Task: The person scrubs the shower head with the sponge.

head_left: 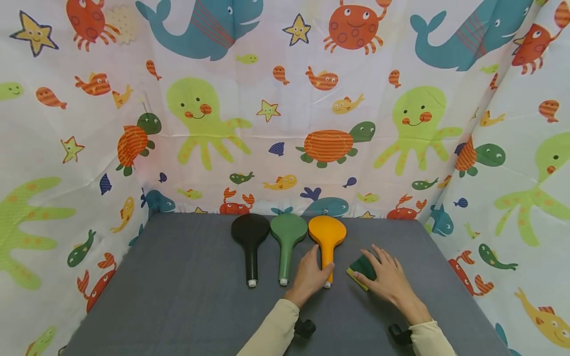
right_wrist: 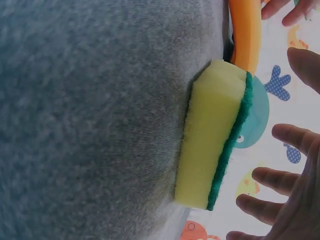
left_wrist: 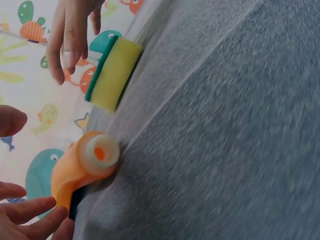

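Three shower heads lie in a row on the grey table: a black shower head (head_left: 250,232), a green shower head (head_left: 288,231) and an orange shower head (head_left: 327,231). Their handles point toward me and end in white collars. My left hand (head_left: 308,277) is at the orange handle, thumb and fingers spread apart on either side; the left wrist view shows a gap between thumb and handle. To the right, a yellow sponge (right_wrist: 207,140) with a green scouring side lies scourer up. Over it hovers my right hand (head_left: 392,279), fingers spread, apart from it in the right wrist view.
A grey cloth covers the table (head_left: 187,296). A white curtain (head_left: 249,183) printed with sea animals rises behind and along both sides. Dark wrist-worn devices (head_left: 305,328) show at both cuffs.
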`<state>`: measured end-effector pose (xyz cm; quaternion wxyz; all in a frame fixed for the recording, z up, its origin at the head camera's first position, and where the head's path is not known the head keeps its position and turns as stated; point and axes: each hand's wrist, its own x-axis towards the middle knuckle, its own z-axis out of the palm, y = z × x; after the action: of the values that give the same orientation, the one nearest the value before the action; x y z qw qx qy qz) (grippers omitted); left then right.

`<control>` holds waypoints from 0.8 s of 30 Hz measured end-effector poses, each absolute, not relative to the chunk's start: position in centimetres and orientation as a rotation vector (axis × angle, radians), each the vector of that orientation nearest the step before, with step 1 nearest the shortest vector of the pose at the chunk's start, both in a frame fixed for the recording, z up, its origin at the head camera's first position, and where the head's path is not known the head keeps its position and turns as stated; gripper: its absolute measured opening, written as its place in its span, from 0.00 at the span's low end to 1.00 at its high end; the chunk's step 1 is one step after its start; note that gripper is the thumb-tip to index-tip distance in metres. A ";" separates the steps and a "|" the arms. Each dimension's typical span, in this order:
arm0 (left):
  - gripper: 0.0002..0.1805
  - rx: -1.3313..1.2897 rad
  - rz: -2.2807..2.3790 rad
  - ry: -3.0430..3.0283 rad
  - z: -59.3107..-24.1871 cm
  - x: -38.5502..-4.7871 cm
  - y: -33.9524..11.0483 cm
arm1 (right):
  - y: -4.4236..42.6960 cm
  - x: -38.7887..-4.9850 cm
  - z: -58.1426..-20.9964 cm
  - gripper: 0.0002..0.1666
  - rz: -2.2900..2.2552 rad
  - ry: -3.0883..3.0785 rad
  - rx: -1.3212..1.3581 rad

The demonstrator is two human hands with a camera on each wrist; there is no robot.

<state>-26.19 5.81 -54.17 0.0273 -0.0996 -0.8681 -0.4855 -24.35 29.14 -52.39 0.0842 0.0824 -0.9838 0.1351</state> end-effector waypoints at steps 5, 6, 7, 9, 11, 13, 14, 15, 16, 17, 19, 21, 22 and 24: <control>0.39 -0.251 -1.416 -2.705 -54.7 -26.2 6.6 | 29.4 -24.4 -52.7 0.45 0.402 -2.929 0.254; 0.39 -0.245 -1.391 -2.708 -54.8 -26.2 6.7 | 29.4 -24.4 -52.7 0.44 0.407 -2.928 0.256; 0.38 -0.238 -1.376 -2.712 -54.9 -26.2 6.8 | 29.5 -24.4 -52.8 0.44 0.407 -2.926 0.258; 0.38 -0.232 -1.327 -2.716 -55.1 -26.2 7.1 | 29.6 -24.4 -52.8 0.44 0.411 -2.923 0.261; 0.37 -0.218 -1.305 -2.725 -55.4 -26.1 7.3 | 29.6 -24.4 -52.9 0.44 0.412 -2.926 0.263; 0.37 -0.199 -1.295 -2.737 -55.6 -26.0 7.5 | 29.7 -24.4 -53.0 0.45 0.411 -2.930 0.269; 0.38 -0.189 -1.280 -2.747 -55.8 -26.0 7.6 | 29.7 -24.4 -53.1 0.45 0.411 -2.933 0.271; 0.38 -0.180 -1.267 -2.756 -55.9 -26.0 7.7 | 29.7 -24.4 -53.1 0.45 0.411 -2.936 0.270; 0.39 -0.173 -1.259 -2.759 -56.0 -26.0 7.8 | 29.7 -24.4 -53.2 0.45 0.409 -2.939 0.272; 0.39 -0.167 -1.250 -2.763 -56.0 -26.1 7.9 | 29.7 -24.4 -53.2 0.46 0.409 -2.941 0.271; 0.39 -0.159 -1.229 -2.772 -56.2 -26.1 8.1 | 29.7 -24.4 -53.2 0.45 0.408 -2.940 0.267; 0.38 -0.158 -1.212 -2.765 -56.2 -26.2 8.2 | 29.7 -24.4 -53.1 0.45 0.404 -2.937 0.263; 0.38 -0.157 -1.206 -2.764 -56.2 -26.2 8.2 | 29.7 -24.4 -53.1 0.45 0.401 -2.938 0.262; 0.37 -0.158 -1.218 -2.753 -56.2 -26.2 8.3 | 29.7 -24.4 -53.1 0.45 0.395 -2.940 0.258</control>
<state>-26.16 8.26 -56.16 0.0637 -0.0523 -0.9114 -0.4032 -24.36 29.72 -53.09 0.0817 0.0864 -0.9841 0.1321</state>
